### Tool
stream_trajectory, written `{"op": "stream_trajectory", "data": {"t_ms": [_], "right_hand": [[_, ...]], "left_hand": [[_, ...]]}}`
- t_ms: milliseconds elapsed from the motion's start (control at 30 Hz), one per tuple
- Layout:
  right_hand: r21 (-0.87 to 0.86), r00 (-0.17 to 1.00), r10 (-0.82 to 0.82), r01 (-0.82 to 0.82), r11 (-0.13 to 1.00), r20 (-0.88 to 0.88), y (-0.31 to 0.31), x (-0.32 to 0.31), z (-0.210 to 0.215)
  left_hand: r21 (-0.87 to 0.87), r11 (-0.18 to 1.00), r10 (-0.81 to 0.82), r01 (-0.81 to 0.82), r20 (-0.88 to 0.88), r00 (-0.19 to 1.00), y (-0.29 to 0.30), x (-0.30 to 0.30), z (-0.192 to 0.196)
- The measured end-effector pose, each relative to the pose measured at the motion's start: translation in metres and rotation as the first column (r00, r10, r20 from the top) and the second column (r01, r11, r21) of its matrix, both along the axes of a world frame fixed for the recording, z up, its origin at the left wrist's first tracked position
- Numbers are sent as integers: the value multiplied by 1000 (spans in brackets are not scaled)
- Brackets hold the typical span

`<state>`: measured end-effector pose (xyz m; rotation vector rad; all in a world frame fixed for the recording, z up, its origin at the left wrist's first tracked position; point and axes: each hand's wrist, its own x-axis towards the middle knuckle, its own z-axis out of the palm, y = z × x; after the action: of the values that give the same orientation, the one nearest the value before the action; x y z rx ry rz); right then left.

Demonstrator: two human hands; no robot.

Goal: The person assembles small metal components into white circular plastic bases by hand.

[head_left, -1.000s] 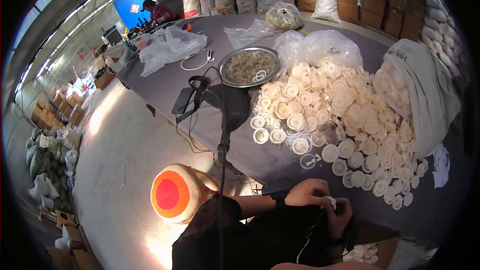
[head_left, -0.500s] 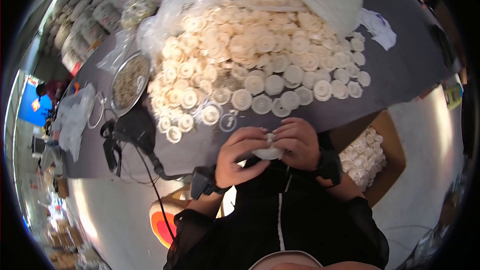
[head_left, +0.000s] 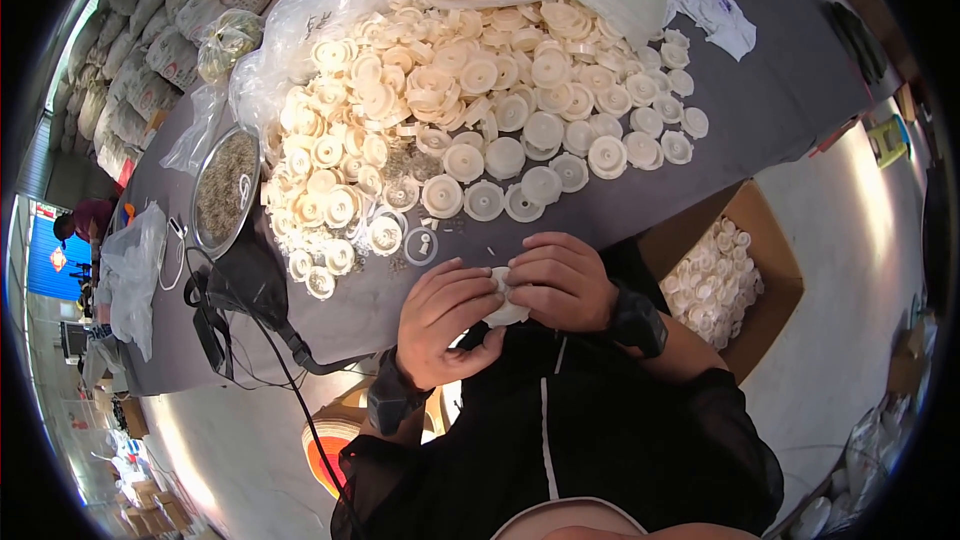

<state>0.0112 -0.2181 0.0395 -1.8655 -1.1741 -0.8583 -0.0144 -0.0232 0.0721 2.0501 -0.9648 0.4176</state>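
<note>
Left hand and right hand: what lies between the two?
A round white piece lies between them; the head view shows the left hand and the right hand both holding it.

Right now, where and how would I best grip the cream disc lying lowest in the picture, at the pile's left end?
I'd pinch the cream disc by opposite sides of its round rim, coming from the near side: grey cloth borders it there, while other discs crowd its far side. The left hand seems handier, though it holds a white part.
</note>
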Motion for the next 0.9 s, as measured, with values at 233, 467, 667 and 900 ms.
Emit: {"op": "stream_trajectory", "data": {"t_ms": [233, 467, 667, 900], "right_hand": [[43, 999, 27, -26, 999, -32, 2, 3, -5], [58, 989, 73, -66, 996, -126, 3, 1, -11], [32, 983, 97, -94, 995, -155, 1, 1, -15], [13, 978, 110, -109, 994, -175, -4, 3, -22]], "left_hand": [[43, 999, 14, -13, -24, 1000, 0, 1, -1], [-65, 994, 73, -91, -242, 968, -3, -5, -10], [11, 997, 81, -81, -265, 961, -7, -4, -11], [7, 999, 35, -35, -211, 977, -2, -2, -22]]}}
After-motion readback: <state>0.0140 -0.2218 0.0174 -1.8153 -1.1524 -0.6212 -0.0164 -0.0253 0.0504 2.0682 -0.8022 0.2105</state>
